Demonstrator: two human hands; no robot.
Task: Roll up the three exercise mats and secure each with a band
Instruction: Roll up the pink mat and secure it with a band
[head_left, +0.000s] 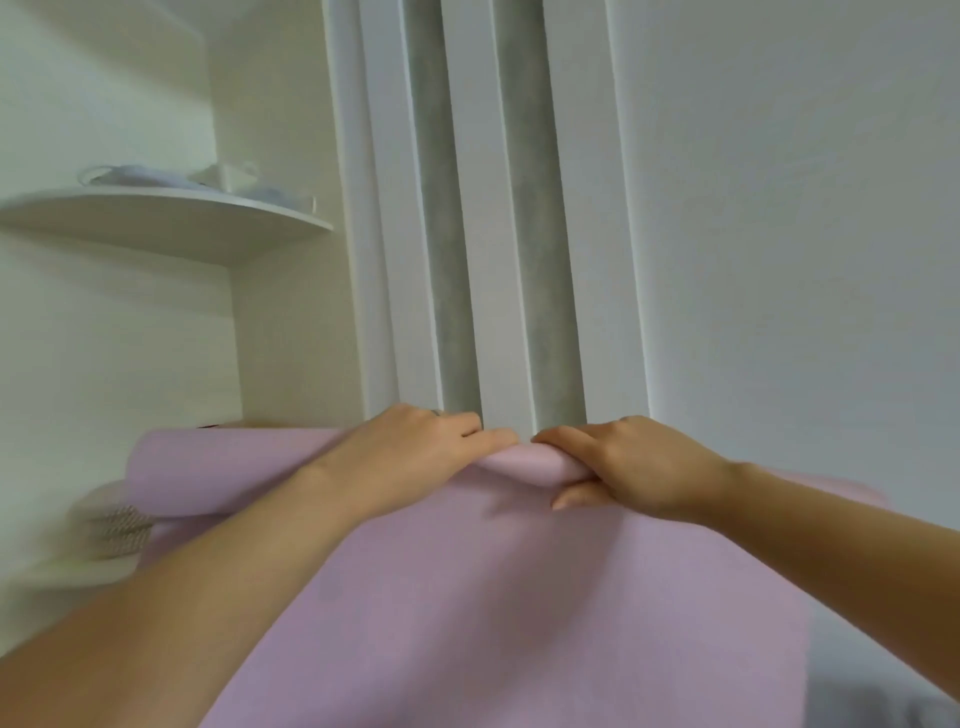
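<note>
At far left a shelf (171, 218) holds white items, too blurred to name. Below it the roll (208, 467) of the pink mat (519, 597) lies across the far end, with the unrolled length running near (most of it is not yet wound). The left hand (415, 447) curls its fingers over the roll's top. The right hand (639, 467) clamps it, fingers over and thumb under. The hands sit close together at mid-roll, fingertips almost meeting, likely to keep the winding tight and even. No band is visible.
</note>
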